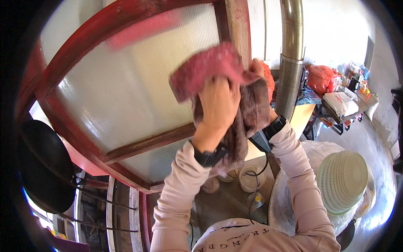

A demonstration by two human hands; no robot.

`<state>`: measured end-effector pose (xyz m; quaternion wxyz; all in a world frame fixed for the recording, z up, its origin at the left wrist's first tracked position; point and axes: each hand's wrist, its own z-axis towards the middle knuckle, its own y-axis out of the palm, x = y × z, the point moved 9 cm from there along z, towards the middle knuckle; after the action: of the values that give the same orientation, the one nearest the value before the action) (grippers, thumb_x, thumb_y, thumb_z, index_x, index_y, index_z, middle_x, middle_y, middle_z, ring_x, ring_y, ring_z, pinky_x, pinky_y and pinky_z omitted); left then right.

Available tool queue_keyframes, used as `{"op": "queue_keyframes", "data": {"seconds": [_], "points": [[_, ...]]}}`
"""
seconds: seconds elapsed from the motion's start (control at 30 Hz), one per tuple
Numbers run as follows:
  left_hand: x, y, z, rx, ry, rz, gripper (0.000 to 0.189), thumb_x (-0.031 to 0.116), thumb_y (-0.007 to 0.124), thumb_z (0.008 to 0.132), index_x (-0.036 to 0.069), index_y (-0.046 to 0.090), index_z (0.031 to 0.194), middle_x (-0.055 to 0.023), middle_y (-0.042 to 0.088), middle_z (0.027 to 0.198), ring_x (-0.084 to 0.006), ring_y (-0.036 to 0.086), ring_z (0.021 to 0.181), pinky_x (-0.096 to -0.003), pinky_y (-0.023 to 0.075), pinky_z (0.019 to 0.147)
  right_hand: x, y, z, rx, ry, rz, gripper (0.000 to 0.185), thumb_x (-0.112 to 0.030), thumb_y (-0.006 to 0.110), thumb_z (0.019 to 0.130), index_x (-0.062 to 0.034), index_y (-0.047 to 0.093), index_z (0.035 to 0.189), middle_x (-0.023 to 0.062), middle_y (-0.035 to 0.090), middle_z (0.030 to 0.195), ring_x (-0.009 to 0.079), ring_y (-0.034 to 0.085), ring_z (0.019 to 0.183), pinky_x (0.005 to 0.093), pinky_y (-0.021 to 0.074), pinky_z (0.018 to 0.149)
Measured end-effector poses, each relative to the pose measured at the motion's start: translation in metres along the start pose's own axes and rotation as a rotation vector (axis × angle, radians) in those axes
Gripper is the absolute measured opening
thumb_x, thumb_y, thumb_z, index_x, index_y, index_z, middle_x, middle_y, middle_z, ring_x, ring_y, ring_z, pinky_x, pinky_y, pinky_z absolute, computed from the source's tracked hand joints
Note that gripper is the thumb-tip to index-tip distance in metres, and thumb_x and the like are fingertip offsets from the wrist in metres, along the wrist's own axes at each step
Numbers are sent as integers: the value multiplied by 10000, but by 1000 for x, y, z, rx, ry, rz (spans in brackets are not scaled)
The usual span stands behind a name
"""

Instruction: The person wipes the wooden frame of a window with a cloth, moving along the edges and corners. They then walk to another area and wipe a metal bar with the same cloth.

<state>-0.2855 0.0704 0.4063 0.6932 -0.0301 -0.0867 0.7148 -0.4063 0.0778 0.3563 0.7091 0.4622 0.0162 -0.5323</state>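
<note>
A cloth, red-pink on one part and brown on the other, hangs bunched before a door with ribbed glass in a worn red wooden frame. My left hand grips the cloth near its middle, with the knuckles up. At the cloth's upper right edge the fingers of my right hand pinch a fold; the rest of that hand is hidden behind the brown part. Both wrists wear black bands. The cloth's upper part is blurred. Whether it touches the glass, I cannot tell.
A black wok hangs at the left. A metal pipe stands right of the door. A pale green plastic basket sits upside down at the right. Bags and bottles crowd a table farther back. Tubs stand below my hands.
</note>
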Motion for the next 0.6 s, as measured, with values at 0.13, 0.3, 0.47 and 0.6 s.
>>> {"op": "queue_keyframes", "data": {"seconds": [0.13,0.3,0.47,0.6], "points": [[-7,-6,-65,-85,-2,-48,144,137,584,813,-3,568,840,-217,581,759,-392,598,689,-459,492,597,-39,-11,0,273,-391,-1048,380,-294,289,967,22,494,919,117,494,781,194,436,743,321,395,708],[-12,-2,-36,-177,-122,-179,142,97,585,808,-13,525,876,-235,562,804,-396,583,737,-461,475,606,-37,-29,9,272,-381,-828,296,-291,439,935,2,459,899,105,461,781,181,430,759,326,400,691],[-7,-2,-16,-28,-146,-194,140,75,632,761,-5,537,824,-214,566,744,-400,570,688,-466,454,587,-41,5,-13,87,-705,-1468,403,-137,666,820,-5,405,1097,113,523,973,176,502,867,317,441,749],[-8,-11,-55,-48,-132,-211,130,53,644,725,2,550,798,-205,562,694,-401,572,666,-464,458,561,-40,-28,5,219,-459,-1033,278,-249,324,988,-7,460,981,86,488,890,160,424,782,297,403,742]]}}
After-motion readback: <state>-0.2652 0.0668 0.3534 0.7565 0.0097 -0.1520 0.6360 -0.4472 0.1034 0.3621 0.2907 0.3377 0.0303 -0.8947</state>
